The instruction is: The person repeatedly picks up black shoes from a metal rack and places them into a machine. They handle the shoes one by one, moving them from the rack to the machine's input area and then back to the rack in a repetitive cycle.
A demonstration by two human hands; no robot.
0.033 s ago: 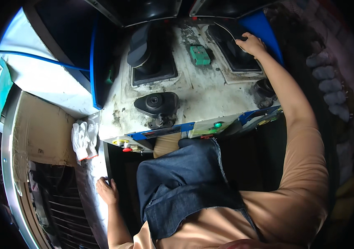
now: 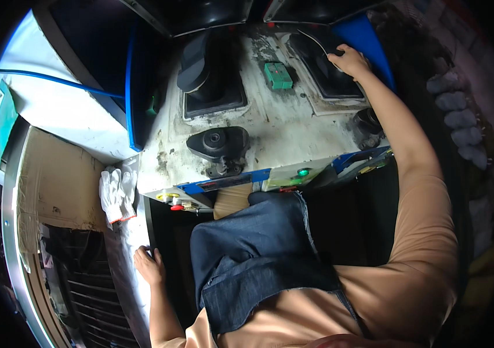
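Note:
My right hand point(image 2: 350, 61) reaches far forward to the right-hand black form point(image 2: 321, 46) on the machine, which has a pale line along its edge. Thumb and fingers are bent around the form's right side; part of the grip is hidden. On the left stands a second black form point(image 2: 195, 66), shaped like a shoe sole, above a dark square base. My left hand point(image 2: 150, 267) rests at the edge of a pale metal ledge point(image 2: 130, 246), fingers apart. A small dark patch shows between its thumb and fingers, too small to name.
White work gloves point(image 2: 118, 194) lie on the ledge beside the stained white machine top point(image 2: 270, 124). A green block point(image 2: 278, 76) sits between the forms. A red button point(image 2: 177, 207) and green lamp point(image 2: 303, 172) mark the front panel. Grey rounded pieces point(image 2: 460, 119) line the right side.

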